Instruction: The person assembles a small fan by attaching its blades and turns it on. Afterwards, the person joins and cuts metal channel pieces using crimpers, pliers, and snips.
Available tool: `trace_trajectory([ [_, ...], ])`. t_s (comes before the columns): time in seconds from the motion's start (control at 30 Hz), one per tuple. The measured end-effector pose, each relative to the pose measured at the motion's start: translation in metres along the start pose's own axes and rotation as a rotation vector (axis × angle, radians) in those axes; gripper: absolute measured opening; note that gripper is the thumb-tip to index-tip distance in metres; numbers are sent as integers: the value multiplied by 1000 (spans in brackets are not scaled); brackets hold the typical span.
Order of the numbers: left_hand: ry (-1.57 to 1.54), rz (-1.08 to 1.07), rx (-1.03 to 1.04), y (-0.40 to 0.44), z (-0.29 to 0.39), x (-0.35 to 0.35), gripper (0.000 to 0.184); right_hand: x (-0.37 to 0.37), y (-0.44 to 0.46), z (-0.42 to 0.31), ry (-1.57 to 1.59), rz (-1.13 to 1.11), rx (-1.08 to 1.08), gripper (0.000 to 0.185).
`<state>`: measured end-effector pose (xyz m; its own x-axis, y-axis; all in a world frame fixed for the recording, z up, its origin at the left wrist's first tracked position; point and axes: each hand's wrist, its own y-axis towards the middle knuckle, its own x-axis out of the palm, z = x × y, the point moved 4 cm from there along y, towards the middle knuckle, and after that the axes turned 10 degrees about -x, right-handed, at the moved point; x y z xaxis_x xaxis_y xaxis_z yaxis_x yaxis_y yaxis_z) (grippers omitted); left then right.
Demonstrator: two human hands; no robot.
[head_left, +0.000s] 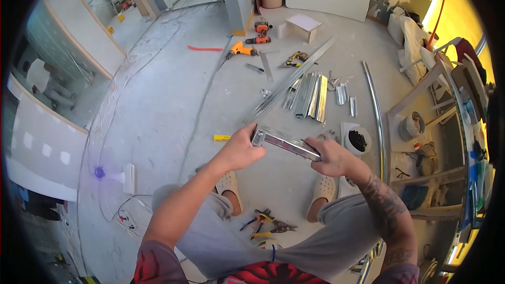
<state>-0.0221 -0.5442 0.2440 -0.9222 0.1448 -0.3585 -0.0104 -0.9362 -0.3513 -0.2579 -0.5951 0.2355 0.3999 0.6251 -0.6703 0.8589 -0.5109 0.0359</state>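
A short shiny metal channel piece (286,144) is held up in front of my knees, tilted down toward the right. My left hand (241,148) grips its left end, and my right hand (335,158) is closed around its right end. Beyond it on the floor lie several cut metal profiles (312,96) side by side, with a long metal channel (294,76) running diagonally beside them. A white bucket of dark screws (357,140) stands near my right hand.
Pliers and snips (268,224) lie between my feet. An orange drill (240,49), more power tools and a small white stool (303,22) are farther ahead. A long metal track (374,110) and a cluttered wooden rack (428,179) are at right. A person (44,81) is at far left.
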Motion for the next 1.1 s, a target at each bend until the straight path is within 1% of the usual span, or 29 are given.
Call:
trace_trajectory([
  [0.03,-11,-3,-6,-2,-3,1,29,0,-2,-3,1,-11,7,44],
  [0.1,134,58,123,-8,-2,-3,24,-1,-2,-13,18,-56,-32,50],
  [0.23,129,6,52,-19,-5,-11,22,3,-2,-23,47,-119,13,53],
  [0.3,117,-34,73,-22,-8,-13,28,2,0,-25,49,-145,-8,56],
  [0.33,113,-35,66,-23,-8,-13,28,1,0,-27,54,-152,-6,56],
  [0.43,100,-78,45,-27,-8,-11,30,-4,1,-28,82,-166,16,51],
  [0.5,62,-92,47,-29,-6,-10,37,-4,0,-24,51,-191,4,59],
  [0.53,59,-99,39,-30,-8,-9,37,-3,-1,-24,59,-195,11,59],
  [0.6,29,-40,58,-26,-9,-13,46,-6,1,-26,33,-182,3,58],
  [0.63,49,-79,87,-21,-12,-13,49,0,0,-16,-8,-141,-25,58],
  [0.67,66,-116,117,-12,-14,-15,53,3,0,-11,9,-155,-11,58],
  [0.73,65,-181,44,-8,-15,-20,53,-1,0,-6,-77,1,-40,45],
  [0.77,63,-185,35,-4,-24,-32,53,-7,-4,1,-32,85,98,46],
  [0.8,-87,-129,-3,2,-43,-51,51,-16,-10,9,8,171,233,48],
  [0.83,-237,-74,-46,8,-59,-60,50,-28,-16,21,98,265,301,46],
  [0.87,-238,-79,-53,17,-66,-58,50,-40,-21,34,185,360,369,43],
  [0.9,-66,71,-214,25,-80,-58,49,-44,-24,40,188,357,376,43],
  [0.93,110,220,-368,32,-98,-57,49,-49,-27,47,430,475,368,44],
  [0.97,157,119,-333,45,-129,-35,47,-51,-30,52,675,591,356,44],
  [1.0,202,17,-300,61,-180,-3,46,-49,-31,54,678,590,363,44],
  [1.03,420,24,-191,77,-246,34,42,-48,-29,55,720,594,332,45],
  [1.07,704,-64,71,99,-351,82,37,-49,-28,55,756,603,299,46],
  [1.1,683,-271,-239,97,-466,125,26,-48,-28,57,731,578,300,48],
])
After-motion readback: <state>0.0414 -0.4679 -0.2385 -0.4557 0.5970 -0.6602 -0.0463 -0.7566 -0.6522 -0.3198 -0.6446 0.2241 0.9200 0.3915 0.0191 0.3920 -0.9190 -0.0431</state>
